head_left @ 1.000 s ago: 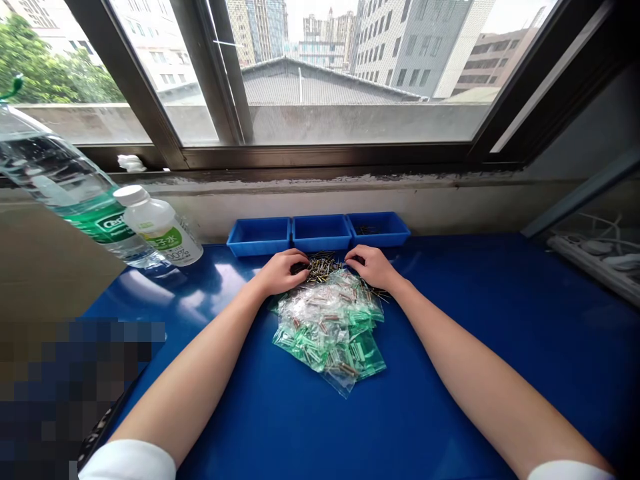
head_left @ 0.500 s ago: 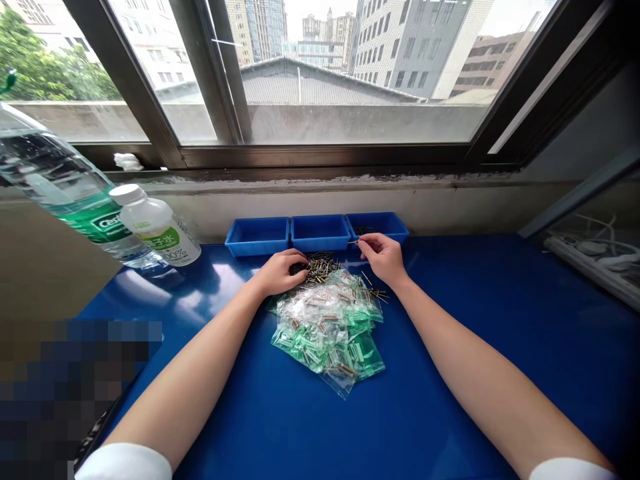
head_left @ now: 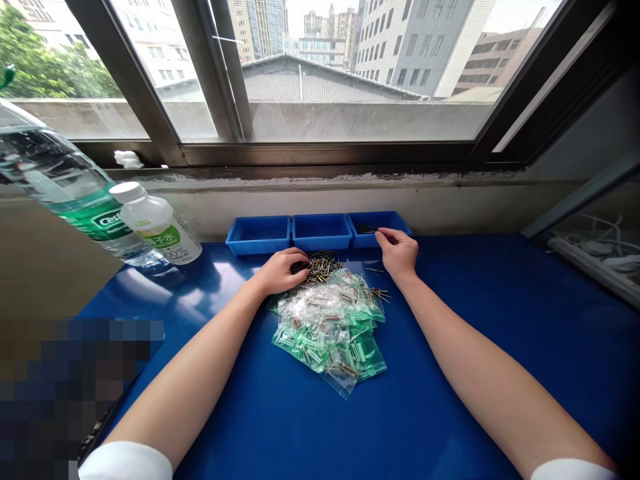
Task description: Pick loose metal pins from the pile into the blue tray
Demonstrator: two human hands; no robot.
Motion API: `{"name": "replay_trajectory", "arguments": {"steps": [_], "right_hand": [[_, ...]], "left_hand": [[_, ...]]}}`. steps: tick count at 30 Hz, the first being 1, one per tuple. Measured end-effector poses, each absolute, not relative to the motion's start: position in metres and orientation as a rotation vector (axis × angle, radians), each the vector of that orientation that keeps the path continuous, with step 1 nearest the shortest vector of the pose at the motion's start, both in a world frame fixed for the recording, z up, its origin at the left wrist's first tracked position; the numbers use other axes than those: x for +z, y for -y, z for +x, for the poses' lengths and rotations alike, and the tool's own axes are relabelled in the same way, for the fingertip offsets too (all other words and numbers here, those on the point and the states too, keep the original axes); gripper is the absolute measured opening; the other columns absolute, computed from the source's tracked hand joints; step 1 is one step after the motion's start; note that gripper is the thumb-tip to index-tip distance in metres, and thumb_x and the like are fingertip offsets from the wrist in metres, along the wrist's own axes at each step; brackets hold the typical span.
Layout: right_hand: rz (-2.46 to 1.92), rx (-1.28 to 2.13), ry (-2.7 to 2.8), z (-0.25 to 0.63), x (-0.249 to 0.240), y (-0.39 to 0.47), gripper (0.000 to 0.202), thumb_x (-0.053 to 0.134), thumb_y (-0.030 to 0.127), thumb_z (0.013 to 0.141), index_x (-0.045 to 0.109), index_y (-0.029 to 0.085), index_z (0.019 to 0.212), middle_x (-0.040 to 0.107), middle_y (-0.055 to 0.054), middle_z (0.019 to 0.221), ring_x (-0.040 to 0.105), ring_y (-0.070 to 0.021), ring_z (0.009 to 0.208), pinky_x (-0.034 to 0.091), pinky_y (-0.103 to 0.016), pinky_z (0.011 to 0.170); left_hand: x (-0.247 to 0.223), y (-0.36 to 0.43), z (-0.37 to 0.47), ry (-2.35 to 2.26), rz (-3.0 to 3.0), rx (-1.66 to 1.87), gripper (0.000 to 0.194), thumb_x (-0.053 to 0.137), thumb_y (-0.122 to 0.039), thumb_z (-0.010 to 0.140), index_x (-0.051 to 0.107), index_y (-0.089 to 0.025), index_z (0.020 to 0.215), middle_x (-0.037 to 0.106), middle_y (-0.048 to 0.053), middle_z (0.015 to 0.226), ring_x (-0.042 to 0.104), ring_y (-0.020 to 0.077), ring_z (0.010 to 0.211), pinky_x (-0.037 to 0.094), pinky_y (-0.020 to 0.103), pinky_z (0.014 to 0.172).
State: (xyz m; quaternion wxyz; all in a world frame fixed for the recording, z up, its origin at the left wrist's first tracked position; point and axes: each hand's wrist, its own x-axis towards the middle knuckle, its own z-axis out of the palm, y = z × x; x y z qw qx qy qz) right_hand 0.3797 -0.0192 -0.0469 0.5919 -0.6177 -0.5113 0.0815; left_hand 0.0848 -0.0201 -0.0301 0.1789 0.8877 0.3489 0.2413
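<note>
My left hand (head_left: pixel 284 272) rests at the left edge of a heap of small metal pins (head_left: pixel 324 267), its fingers curled and a gap between thumb and forefinger. At the near side of the right blue bin (head_left: pixel 395 240) is my right hand (head_left: pixel 400 255), thumb and forefinger pinched together. What lies in that pinch cannot be made out against the dark pins (head_left: pixel 367 229) in the bin. Small clear and green plastic bags (head_left: pixel 320 320) with metal pieces inside lie piled in front of the loose pins.
Two more blue bins, the left (head_left: pixel 259 247) and the middle (head_left: pixel 323 240), stand in the row by the wall. A few stray pins (head_left: pixel 381 293) lie right of the bags. A white-capped bottle (head_left: pixel 159 227) and a large water bottle (head_left: pixel 75 193) stand at left; a power strip (head_left: pixel 595 267) is at right.
My right hand has moved right and slightly up to the right bin; the thin pin seen in its fingers before no longer shows clearly. My left hand has stayed at the heap.
</note>
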Motion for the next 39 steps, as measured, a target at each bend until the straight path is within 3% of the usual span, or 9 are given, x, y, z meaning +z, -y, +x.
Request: {"name": "replay_trajectory", "arguments": {"steps": [7,14,18,23,33,39], "right_hand": [[-1.475,0.239,1.22,0.378,-0.048,0.02,0.036,0.063,0.035,0.072,0.071,0.014,0.1,0.066,-0.005,0.073,0.054,-0.0149,0.057,0.048,-0.031,0.06],[-1.375,0.334,1.471,0.377,-0.04,0.03,0.014,0.053,0.019,0.062,0.065,0.017,0.068,0.058,-0.001,0.056,0.051,-0.0143,0.051,0.041,-0.027,0.05],[-1.41,0.27,1.808,0.387,-0.042,0.029,0.019,0.052,0.017,0.058,0.067,0.018,0.069,0.057,-0.001,0.06,0.05,-0.014,0.053,0.039,-0.027,0.051],[-1.523,0.26,1.982,0.397,-0.049,0.022,0.027,0.054,0.02,0.062,0.073,0.02,0.081,0.06,-0.001,0.068,0.053,-0.0151,0.06,0.042,-0.027,0.058],[-1.516,0.284,2.037,0.395,-0.046,0.023,0.015,0.058,0.024,0.072,0.073,0.02,0.076,0.063,-0.002,0.074,0.056,-0.015,0.064,0.043,-0.028,0.061],[-1.354,0.26,2.048,0.392,-0.044,0.026,0.015,0.059,0.029,0.08,0.071,0.019,0.082,0.065,-0.006,0.087,0.057,-0.0159,0.067,0.044,-0.029,0.061]], "left_hand": [[-0.029,0.021,0.085,-0.996,2.508,0.677,0.026,0.053,-0.031,0.083,0.067,-0.017,0.1,0.065,0.008,0.107,0.063,0.0208,0.098,0.049,0.033,0.092],[-0.03,0.021,0.085,-0.993,2.511,0.677,0.026,0.053,-0.032,0.083,0.067,-0.018,0.1,0.065,0.008,0.108,0.063,0.0209,0.098,0.049,0.033,0.091],[-0.03,0.021,0.085,-1.001,2.505,0.669,0.026,0.053,-0.032,0.083,0.067,-0.018,0.099,0.065,0.008,0.108,0.063,0.0209,0.098,0.049,0.033,0.092],[-0.029,0.021,0.085,-0.998,2.501,0.663,0.026,0.053,-0.032,0.083,0.067,-0.018,0.1,0.065,0.008,0.108,0.063,0.0208,0.099,0.049,0.033,0.093],[-0.03,0.021,0.085,-0.988,2.506,0.678,0.026,0.053,-0.031,0.083,0.067,-0.018,0.1,0.066,0.007,0.108,0.063,0.0207,0.099,0.049,0.032,0.093],[-0.03,0.021,0.085,-0.997,2.5,0.669,0.026,0.053,-0.032,0.082,0.067,-0.018,0.1,0.065,0.008,0.107,0.063,0.0208,0.098,0.049,0.033,0.092]]}}
